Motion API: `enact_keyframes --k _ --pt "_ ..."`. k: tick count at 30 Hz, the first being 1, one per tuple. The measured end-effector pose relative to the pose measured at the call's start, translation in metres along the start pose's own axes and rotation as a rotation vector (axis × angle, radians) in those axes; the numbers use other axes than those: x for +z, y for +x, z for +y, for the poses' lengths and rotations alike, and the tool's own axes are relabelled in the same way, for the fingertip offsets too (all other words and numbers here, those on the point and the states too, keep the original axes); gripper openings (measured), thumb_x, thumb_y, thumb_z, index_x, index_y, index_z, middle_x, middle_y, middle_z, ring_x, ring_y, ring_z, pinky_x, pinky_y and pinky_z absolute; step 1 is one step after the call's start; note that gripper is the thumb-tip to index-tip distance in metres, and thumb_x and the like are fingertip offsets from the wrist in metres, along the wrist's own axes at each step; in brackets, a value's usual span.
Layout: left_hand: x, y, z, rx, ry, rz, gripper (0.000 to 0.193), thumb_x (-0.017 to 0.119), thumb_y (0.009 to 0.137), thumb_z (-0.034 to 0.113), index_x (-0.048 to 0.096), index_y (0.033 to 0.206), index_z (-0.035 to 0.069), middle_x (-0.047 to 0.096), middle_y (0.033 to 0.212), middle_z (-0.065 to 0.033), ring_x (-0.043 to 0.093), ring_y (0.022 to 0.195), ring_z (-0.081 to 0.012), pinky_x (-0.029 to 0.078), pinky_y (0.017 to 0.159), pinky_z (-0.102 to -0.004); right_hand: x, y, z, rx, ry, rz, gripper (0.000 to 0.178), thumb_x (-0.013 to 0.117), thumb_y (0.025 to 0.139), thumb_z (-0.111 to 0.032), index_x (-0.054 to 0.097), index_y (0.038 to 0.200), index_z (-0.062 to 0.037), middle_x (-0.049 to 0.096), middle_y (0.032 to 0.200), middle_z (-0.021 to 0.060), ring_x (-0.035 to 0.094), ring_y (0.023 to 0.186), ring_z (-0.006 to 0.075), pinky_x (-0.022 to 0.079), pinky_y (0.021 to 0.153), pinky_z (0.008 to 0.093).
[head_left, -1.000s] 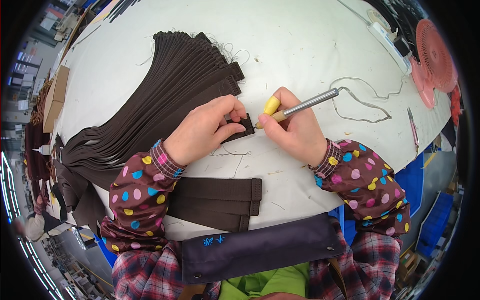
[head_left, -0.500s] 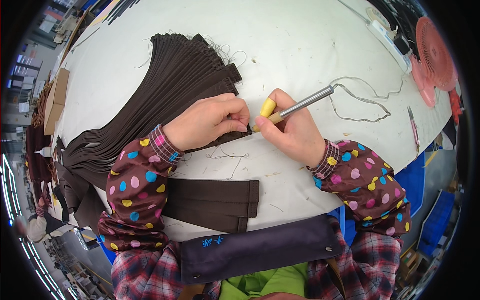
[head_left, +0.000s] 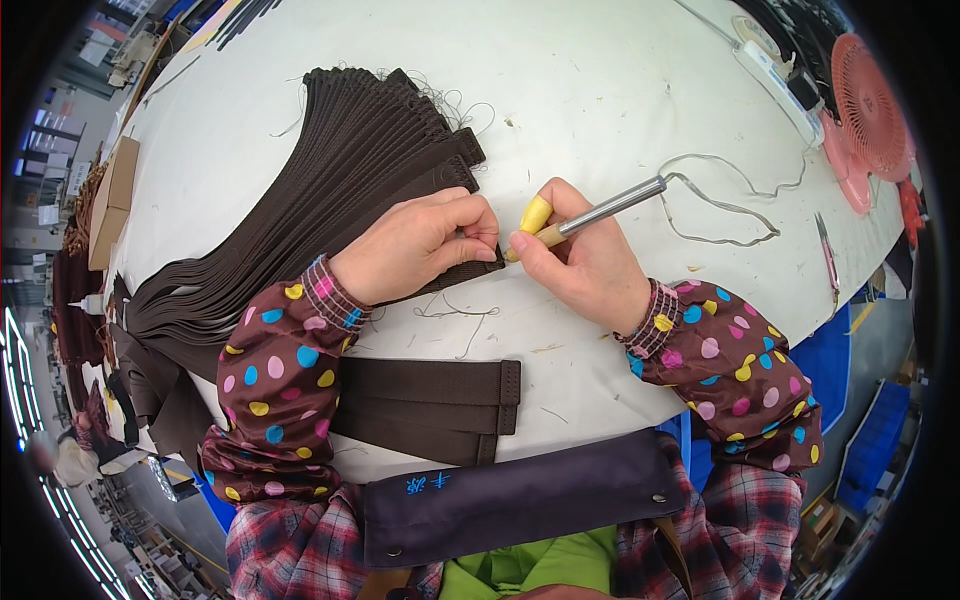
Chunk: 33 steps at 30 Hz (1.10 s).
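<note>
My left hand is closed in a pinch on the end of a dark brown fabric strap. In my closed right hand is a pen-like corded tool, with a silver barrel and a tan lower part, similar to a soldering iron. Its tip meets, or nearly meets, the strap end; fingers partly hide that spot. A yellow finger cot covers my right index finger. Beyond my left hand a thick fan of brown straps lies with loose threads at its ends. Nearer me, a few more straps lie flat.
The tool's grey cord loops over the white table toward a power strip at the far right. Beside that stands a pink fan. Small tweezers or snips lie by the right edge. A cardboard box is at left.
Both hands keep nearly the same place and grip. My left forearm has shifted very slightly to the right.
</note>
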<state>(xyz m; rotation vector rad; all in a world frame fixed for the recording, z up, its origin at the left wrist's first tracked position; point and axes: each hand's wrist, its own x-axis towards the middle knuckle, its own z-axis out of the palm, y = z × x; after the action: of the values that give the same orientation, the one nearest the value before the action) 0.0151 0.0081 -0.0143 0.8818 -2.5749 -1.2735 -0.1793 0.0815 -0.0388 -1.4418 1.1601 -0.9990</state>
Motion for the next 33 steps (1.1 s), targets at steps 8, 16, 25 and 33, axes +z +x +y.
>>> enact_keyframes --k 8,16,25,33 --pt "0.001 0.000 -0.002 0.014 0.023 0.011 0.012 0.065 0.084 0.011 0.055 0.087 0.004 0.049 0.080 -0.0038 0.048 0.071 -0.0158 0.041 0.064 -0.0273 0.000 0.000 0.000 0.002 -0.027 0.004 0.017 0.060 0.087 -0.009 0.043 0.085 -0.0048 0.047 0.070 -0.0019 0.041 0.060 0.0025 0.033 0.051 0.0199" --pt "0.002 0.001 -0.002 0.113 0.051 0.067 0.011 0.062 0.086 0.010 0.053 0.087 0.004 0.050 0.079 -0.0020 0.049 0.068 -0.0119 0.043 0.060 -0.0246 0.000 0.000 -0.001 -0.013 -0.023 0.010 0.017 0.060 0.087 -0.009 0.043 0.085 -0.0045 0.049 0.070 -0.0015 0.041 0.060 0.0026 0.033 0.051 0.0200" --pt "0.006 -0.004 -0.003 -0.295 -0.330 0.164 0.012 0.055 0.092 0.012 0.048 0.090 0.003 0.052 0.066 -0.0002 0.052 0.054 -0.0046 0.045 0.045 -0.0201 0.004 0.010 0.000 -0.068 0.049 0.061 0.017 0.060 0.089 -0.010 0.043 0.088 -0.0044 0.048 0.069 -0.0025 0.041 0.059 0.0029 0.033 0.051 0.0199" --pt "0.008 -0.003 -0.005 -0.270 -0.334 0.185 0.012 0.054 0.093 0.013 0.047 0.090 0.004 0.052 0.067 -0.0002 0.052 0.054 -0.0045 0.045 0.044 -0.0194 0.005 0.013 0.003 -0.120 -0.054 0.092 0.023 0.062 0.088 -0.013 0.041 0.086 -0.0012 0.055 0.067 0.0059 0.052 0.056 0.0090 0.042 0.049 0.0239"
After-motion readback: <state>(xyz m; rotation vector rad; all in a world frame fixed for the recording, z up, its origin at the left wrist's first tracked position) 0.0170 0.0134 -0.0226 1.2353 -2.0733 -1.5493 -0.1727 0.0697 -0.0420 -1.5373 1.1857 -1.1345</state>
